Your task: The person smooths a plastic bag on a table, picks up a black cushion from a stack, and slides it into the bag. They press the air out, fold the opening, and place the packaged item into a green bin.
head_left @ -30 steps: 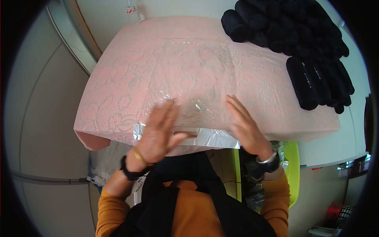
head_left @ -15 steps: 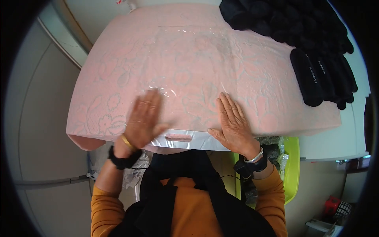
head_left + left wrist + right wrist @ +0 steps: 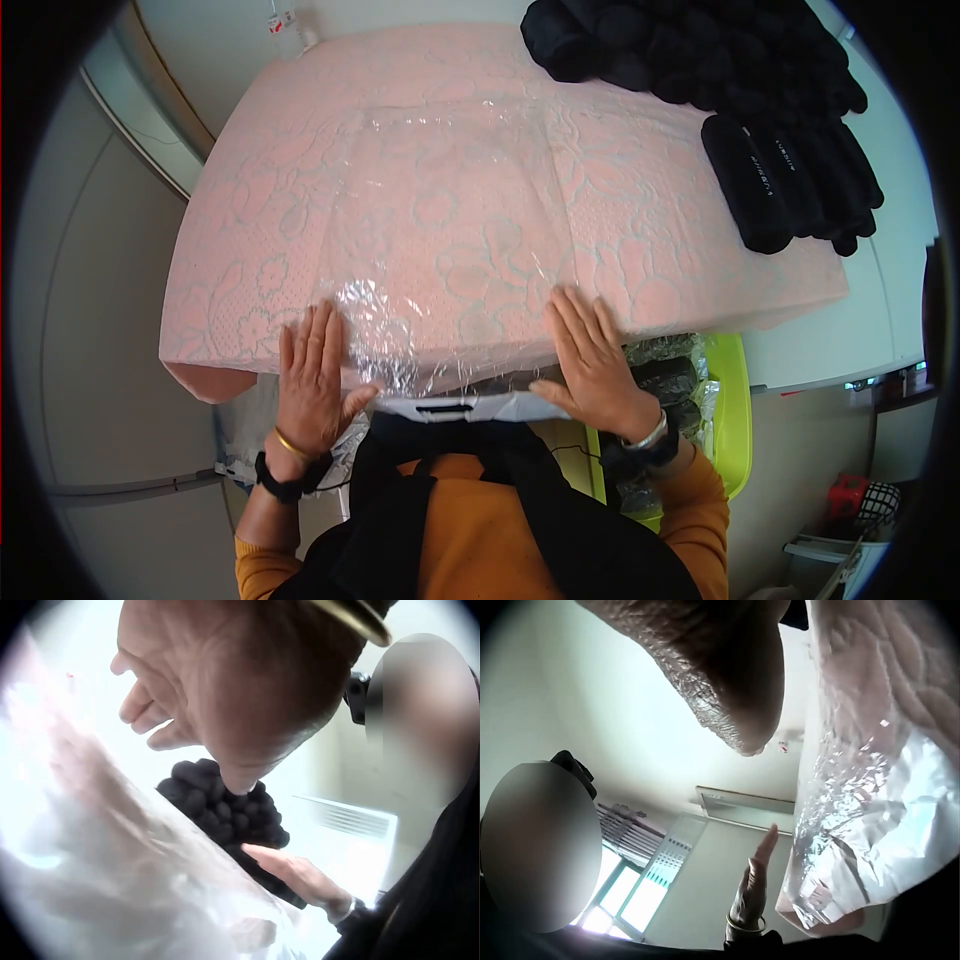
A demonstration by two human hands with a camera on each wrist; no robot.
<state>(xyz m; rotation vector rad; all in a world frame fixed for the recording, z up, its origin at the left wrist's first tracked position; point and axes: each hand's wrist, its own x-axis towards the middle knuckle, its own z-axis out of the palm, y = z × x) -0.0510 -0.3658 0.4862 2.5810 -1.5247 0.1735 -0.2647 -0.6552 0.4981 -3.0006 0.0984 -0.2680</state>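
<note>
A clear plastic bag [image 3: 450, 220] lies flat over the pink patterned cloth, its silvery-white handle strip [image 3: 490, 407] hanging past the front edge. My left hand [image 3: 313, 385] rests at the bag's left front corner, fingers straight and thumb towards the strip. On the right front part lies my right hand [image 3: 592, 375], fingers extended, thumb near the strip's right end. Crinkled film [image 3: 877, 825] shows beside the right hand [image 3: 720, 667] in the right wrist view. In the left wrist view the left hand [image 3: 225, 682] has its fingers loosely extended.
Black padded bundles [image 3: 690, 50] are piled at the back right, with black rolls [image 3: 750, 190] in front of them. A lime-green bin [image 3: 735, 430] holding dark wrapped things stands below the table's right front. A small clear bottle [image 3: 290, 35] stands at the back left.
Both hands have moved towards the front edge, the left one also outwards. The bag has slid nearer the body, and its handle strip now hangs over the edge.
</note>
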